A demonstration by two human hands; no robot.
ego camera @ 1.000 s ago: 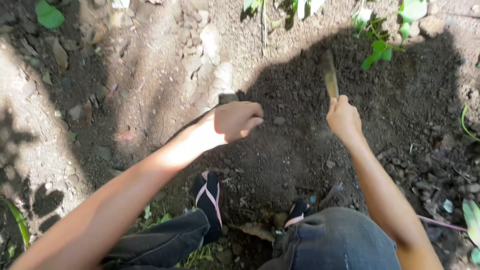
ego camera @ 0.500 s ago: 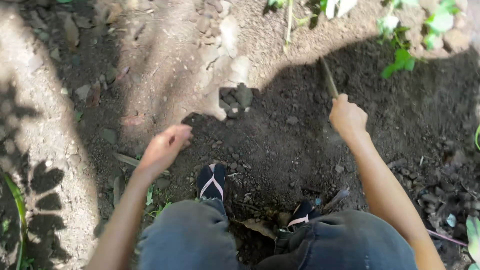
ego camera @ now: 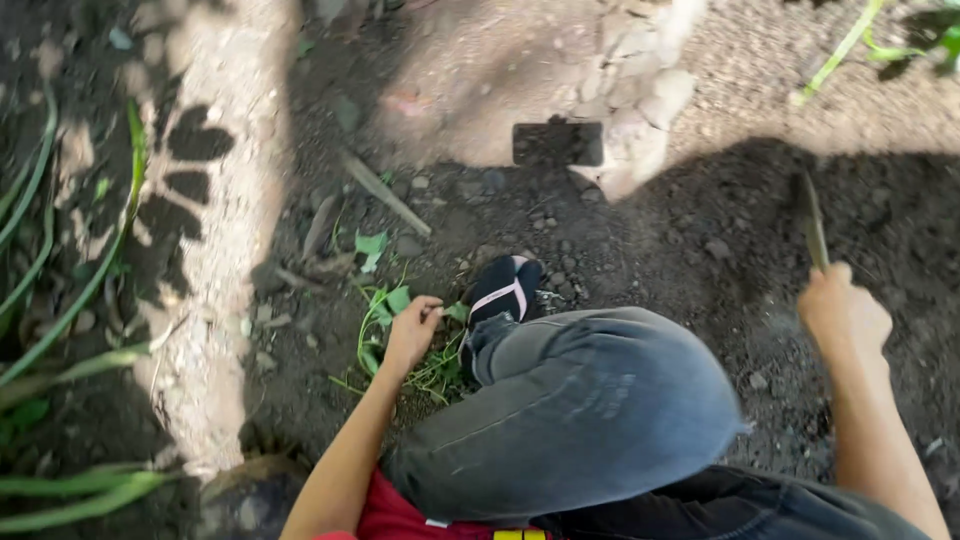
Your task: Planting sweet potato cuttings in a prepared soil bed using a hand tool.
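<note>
2 hands are in my view, well apart, with a bent knee in grey trousers (ego camera: 580, 410) between them. My left hand (ego camera: 410, 335) is down at a small clump of green weeds (ego camera: 385, 330) just beside the black sandal (ego camera: 503, 290). Its fingers are curled in among the leaves, touching them, but I cannot tell whether they are truly pinched shut on a stem, because the fingertips are turned away from me and sit in shade. My right hand (ego camera: 843, 312) is closed in a fist around the handle of a narrow blade tool (ego camera: 811, 225). That blade stands up out of the fist and points away over the dark soil (ego camera: 700, 250). The handle itself is hidden inside the fist, and the blade is blurred and dim, so I cannot say what kind of tool it is or whether its tip touches the ground.

Only the toe of the sandal shows; the trouser leg covers the rest. A second foot is hidden under the knee. Pale dry ground (ego camera: 220, 250) runs in a sunlit strip on the left, with long green leaves (ego camera: 60, 330) beyond it, cut off by the left edge. At the top right, a green plant stalk (ego camera: 850, 40) is cropped too. A strip of red cloth (ego camera: 390, 515) shows at the bottom edge.
</note>
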